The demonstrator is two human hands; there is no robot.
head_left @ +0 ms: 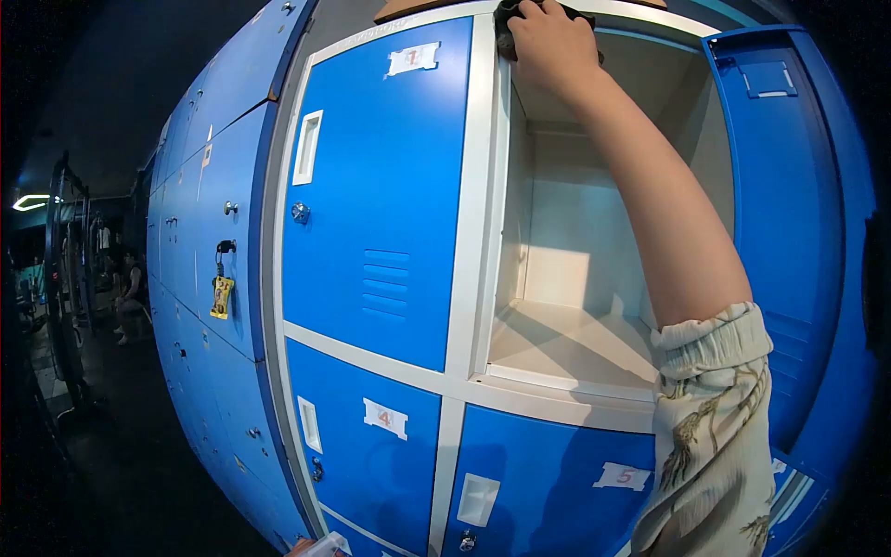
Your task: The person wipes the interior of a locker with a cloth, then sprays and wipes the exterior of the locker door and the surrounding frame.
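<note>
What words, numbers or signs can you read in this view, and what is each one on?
"1": label on the upper-left blue locker door.
"4": label on the lower-left locker door.
"5": label on the lower-right locker door.
Too small or blurred to read: any print on the yellow key tag and the small stickers on the far-left lockers.

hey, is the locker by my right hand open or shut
Open: its blue door stands swung out to the right, baring the pale interior.
</note>
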